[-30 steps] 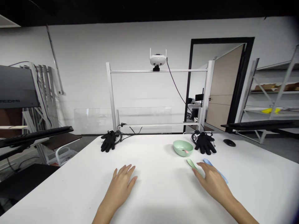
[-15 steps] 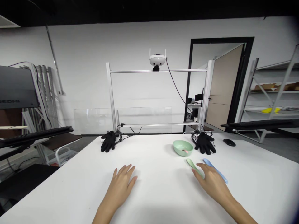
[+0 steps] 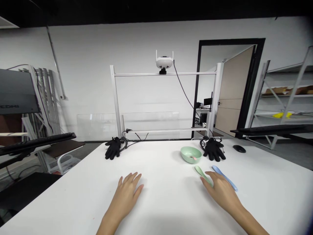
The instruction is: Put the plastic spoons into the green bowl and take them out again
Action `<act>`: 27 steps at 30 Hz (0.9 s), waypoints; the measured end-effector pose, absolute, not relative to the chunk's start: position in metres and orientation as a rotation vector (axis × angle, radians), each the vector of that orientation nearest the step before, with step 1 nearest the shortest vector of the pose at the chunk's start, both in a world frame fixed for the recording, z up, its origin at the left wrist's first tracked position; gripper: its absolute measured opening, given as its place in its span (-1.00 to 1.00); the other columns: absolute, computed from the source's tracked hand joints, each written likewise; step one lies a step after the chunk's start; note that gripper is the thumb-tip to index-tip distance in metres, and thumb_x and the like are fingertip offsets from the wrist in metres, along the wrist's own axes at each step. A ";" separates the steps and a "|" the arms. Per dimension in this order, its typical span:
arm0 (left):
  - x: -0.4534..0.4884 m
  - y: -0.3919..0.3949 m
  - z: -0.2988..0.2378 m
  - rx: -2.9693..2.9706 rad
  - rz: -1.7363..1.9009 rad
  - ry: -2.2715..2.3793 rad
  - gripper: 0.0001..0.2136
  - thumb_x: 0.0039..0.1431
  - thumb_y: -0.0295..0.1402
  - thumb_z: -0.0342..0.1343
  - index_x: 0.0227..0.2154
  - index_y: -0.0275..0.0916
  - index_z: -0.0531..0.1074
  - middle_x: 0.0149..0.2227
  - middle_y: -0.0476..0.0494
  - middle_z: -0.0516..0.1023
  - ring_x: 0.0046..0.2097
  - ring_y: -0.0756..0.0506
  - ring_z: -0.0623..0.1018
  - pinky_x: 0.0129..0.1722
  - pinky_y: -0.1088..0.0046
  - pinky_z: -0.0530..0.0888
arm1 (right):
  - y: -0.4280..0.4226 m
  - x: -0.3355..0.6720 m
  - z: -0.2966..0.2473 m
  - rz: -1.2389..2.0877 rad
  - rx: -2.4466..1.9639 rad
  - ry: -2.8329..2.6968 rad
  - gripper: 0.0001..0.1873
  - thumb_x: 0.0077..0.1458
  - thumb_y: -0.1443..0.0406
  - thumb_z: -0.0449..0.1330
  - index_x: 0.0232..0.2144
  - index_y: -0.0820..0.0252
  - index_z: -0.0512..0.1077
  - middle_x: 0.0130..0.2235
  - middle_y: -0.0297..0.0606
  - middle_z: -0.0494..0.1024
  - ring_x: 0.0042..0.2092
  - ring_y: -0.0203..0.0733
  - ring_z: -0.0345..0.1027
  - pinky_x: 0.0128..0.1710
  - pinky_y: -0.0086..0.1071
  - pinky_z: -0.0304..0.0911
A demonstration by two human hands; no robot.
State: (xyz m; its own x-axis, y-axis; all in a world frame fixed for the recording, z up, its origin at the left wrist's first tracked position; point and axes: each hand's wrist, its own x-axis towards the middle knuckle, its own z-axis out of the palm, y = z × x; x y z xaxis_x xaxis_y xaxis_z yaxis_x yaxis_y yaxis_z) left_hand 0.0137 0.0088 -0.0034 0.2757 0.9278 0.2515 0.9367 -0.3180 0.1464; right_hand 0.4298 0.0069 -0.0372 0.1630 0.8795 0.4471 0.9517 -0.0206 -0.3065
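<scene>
Right hand [image 3: 221, 191] is closest: grip open, fingers spread, palm down, holding nothing visibly. It sits over the handle of a green plastic spoon [image 3: 201, 173], long axis running from the head, up-left ahead of the hand, down-right under the fingers; can't tell if they touch it. Blue plastic spoon [image 3: 226, 178] lies just past the fingers on the right, roughly parallel to the green one, with a narrow gap between them. Left hand [image 3: 128, 192] is also open, resting flat on the white worktop [image 3: 156, 209], well left of both spoons, so the right hand is clearly nearer. Further out: mint-green bowl [image 3: 191, 154] with a small pink item [image 3: 194, 158] inside, a black glove [image 3: 214, 149] just right of it, another black glove [image 3: 113, 148] far left, and a black computer mouse [image 3: 239, 148]. At the far edge, an aluminium frame [image 3: 183, 74] carries a white camera [image 3: 164, 62].
</scene>
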 end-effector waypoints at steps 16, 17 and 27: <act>0.012 0.007 -0.003 -2.484 -0.464 -1.829 -0.50 0.46 -0.08 -0.19 0.32 -0.10 0.32 0.37 -0.17 0.33 0.40 -0.30 0.26 0.36 -0.13 0.13 | 0.096 0.426 0.029 -0.161 -2.119 -1.830 -0.42 0.30 0.01 -0.06 -0.08 0.32 0.56 -0.07 0.12 0.61 -0.02 0.14 0.50 -0.17 -0.21 0.31; 0.012 0.007 -0.003 -2.483 -0.460 -1.830 -0.51 0.46 -0.08 -0.18 0.32 -0.10 0.32 0.37 -0.18 0.34 0.40 -0.30 0.26 0.36 -0.13 0.13 | 0.105 0.426 0.033 -0.138 -2.157 -1.822 -0.44 0.29 0.03 -0.03 -0.09 0.33 0.57 -0.05 0.14 0.60 0.00 0.15 0.49 -0.15 -0.20 0.31; 0.004 0.005 -0.001 -2.466 -0.455 -1.843 -0.50 0.45 -0.07 -0.17 0.31 -0.11 0.32 0.36 -0.18 0.34 0.40 -0.31 0.27 0.36 -0.15 0.14 | 0.177 0.427 0.032 0.117 -2.388 -1.697 -0.53 0.10 0.14 0.19 -0.06 0.38 0.57 -0.07 0.21 0.61 -0.01 0.15 0.53 -0.15 -0.20 0.36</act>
